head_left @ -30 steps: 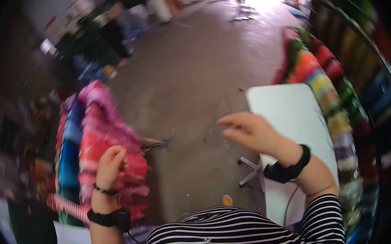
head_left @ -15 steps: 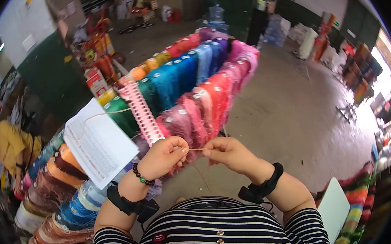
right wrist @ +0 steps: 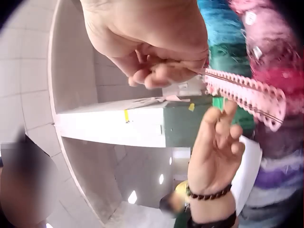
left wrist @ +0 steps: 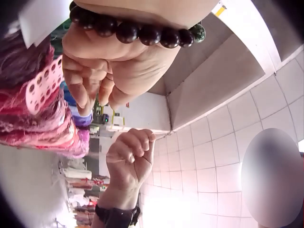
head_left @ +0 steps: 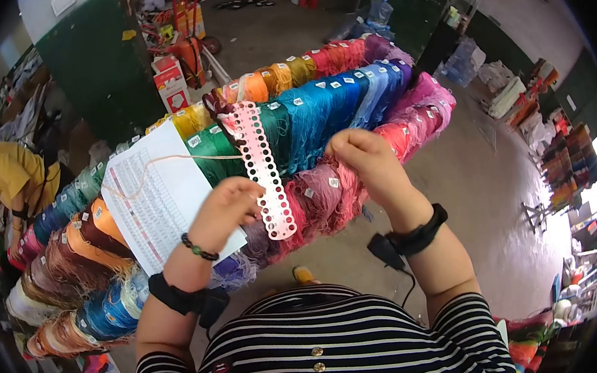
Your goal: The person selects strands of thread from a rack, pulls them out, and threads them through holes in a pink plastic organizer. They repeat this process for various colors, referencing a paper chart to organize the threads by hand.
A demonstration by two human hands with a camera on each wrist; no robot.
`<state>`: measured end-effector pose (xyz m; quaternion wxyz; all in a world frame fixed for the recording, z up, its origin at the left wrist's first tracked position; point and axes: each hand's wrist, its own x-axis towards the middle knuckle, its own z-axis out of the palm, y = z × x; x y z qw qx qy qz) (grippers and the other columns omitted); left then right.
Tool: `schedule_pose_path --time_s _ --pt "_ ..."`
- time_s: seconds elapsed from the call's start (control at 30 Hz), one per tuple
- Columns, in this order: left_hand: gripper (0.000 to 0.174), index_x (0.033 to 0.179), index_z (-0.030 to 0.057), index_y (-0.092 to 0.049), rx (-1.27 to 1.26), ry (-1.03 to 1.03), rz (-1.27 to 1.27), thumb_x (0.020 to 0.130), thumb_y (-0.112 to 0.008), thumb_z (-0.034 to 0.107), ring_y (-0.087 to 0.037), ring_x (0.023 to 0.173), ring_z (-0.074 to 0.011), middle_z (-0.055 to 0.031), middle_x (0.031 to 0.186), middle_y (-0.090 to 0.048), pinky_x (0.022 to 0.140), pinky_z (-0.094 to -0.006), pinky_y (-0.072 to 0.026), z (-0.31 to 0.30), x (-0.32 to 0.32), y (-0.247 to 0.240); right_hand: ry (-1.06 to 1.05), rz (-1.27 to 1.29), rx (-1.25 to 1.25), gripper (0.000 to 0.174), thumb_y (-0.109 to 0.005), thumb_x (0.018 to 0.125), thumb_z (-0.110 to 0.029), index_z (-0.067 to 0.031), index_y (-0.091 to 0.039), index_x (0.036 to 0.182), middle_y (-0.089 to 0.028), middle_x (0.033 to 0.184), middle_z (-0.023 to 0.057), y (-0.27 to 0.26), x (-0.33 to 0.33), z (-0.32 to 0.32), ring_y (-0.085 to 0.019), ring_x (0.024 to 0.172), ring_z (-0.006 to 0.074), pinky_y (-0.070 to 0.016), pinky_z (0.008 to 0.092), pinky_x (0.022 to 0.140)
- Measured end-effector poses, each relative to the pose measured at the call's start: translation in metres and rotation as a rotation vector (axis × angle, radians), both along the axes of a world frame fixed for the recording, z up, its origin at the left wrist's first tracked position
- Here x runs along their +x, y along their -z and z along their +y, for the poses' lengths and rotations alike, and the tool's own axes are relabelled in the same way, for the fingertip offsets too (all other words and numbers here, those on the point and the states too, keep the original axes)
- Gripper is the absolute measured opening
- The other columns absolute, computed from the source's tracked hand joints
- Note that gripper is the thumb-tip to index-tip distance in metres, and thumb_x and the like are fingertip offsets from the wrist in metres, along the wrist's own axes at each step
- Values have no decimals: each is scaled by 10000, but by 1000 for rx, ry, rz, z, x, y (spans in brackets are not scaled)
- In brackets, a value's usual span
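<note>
My left hand (head_left: 228,205) hovers beside the lower part of a pink card with holes down both edges (head_left: 264,172); its fingers bend loosely. A pale thread (head_left: 189,155) runs from the card across a printed sheet (head_left: 150,199). Farther right, my right hand (head_left: 367,155) is raised over the yarn, fingers curled in. A faint strand shows by the right hand (left wrist: 130,159) in the left wrist view, where its fingertips pinch together. The right wrist view shows the left hand (right wrist: 216,152) with fingers apart and no thread visible between them.
Rows of colored yarn hanks (head_left: 320,113) with small white labels span the rack in front of me. A person in a yellow top (head_left: 17,175) bends at the far left. Boxes and a red hand truck (head_left: 188,15) stand behind; concrete floor (head_left: 483,191) lies to the right.
I turned from the floor and white table to the yarn rack. Both hands pinched a thread between them half a second ago; now they are apart, the right one farther forward and right.
</note>
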<state>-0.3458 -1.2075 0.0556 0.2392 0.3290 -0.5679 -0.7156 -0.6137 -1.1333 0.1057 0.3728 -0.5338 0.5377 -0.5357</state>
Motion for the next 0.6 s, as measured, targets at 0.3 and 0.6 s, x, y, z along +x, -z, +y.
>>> schedule_pose_path --time_s 0.3,0.6 --pt "253 1123 65 -519 88 -405 -133 919 -593 194 -592 965 -130 -46 1067 -611 796 -276 -512 -48 -26 16 -322 340 76 203 -528 881 -135 0 -676 913 -654 723 114 66 51 -109 -632 649 217 -500 333 637" --pt "316 1161 -10 -458 -157 -455 -142 870 -573 33 -608 751 -111 -52 882 -615 611 -206 -467 -57 -45 24 -382 246 256 241 -535 820 -168 5 -678 731 -632 614 140 81 42 -136 -616 549 227 -492 341 573"
